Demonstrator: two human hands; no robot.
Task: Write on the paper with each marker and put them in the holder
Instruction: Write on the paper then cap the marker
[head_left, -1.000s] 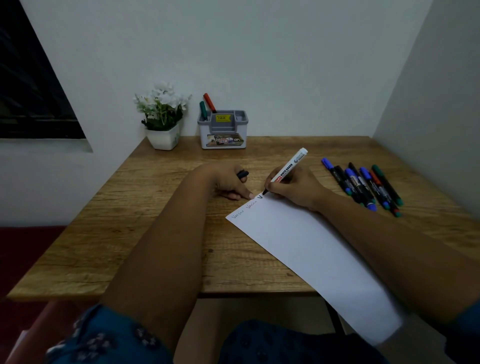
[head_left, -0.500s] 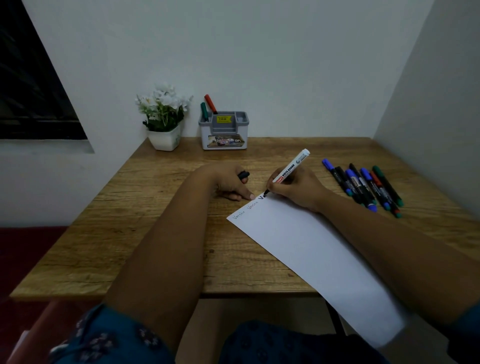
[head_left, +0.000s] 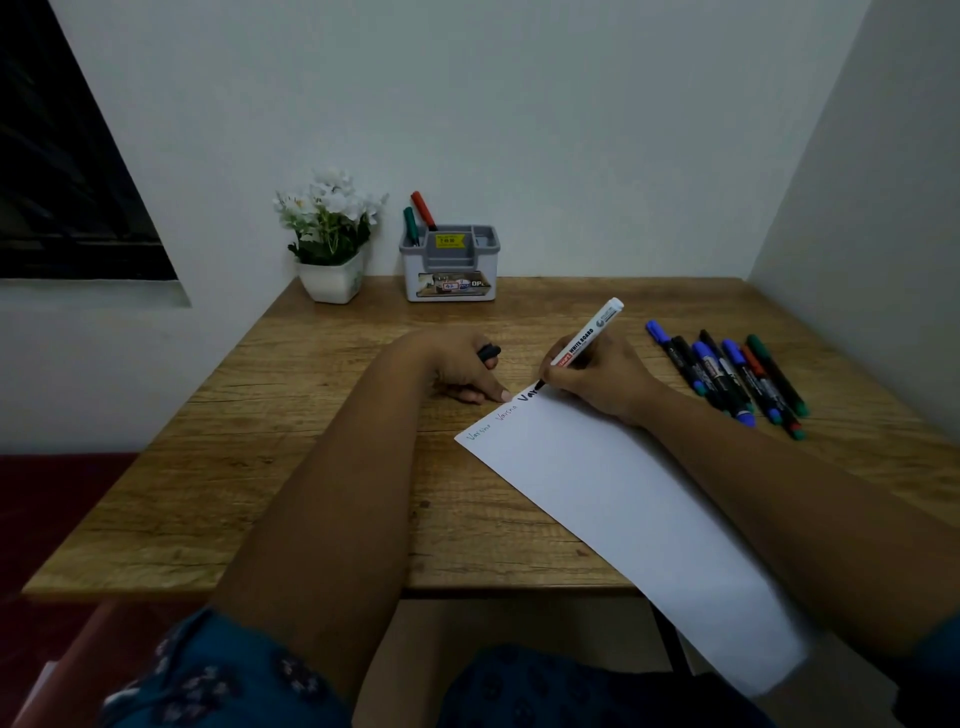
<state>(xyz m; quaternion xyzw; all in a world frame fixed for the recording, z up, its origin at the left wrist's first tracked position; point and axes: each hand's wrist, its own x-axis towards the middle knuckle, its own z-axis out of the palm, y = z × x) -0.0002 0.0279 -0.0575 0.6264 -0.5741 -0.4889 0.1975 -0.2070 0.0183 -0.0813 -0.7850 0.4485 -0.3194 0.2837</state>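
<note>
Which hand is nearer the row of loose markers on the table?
Right. The right hand writes on the paper just left of the loose markers; the left hand holds a black cap farther left, beyond the right hand.

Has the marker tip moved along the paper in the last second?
Yes. The marker tip has crept rightward along the paper's top edge, away from the left hand, adding letters.

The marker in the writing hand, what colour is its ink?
Black. The white marker in the right hand leaves bold black letters on the paper, seen in the head view.
</note>
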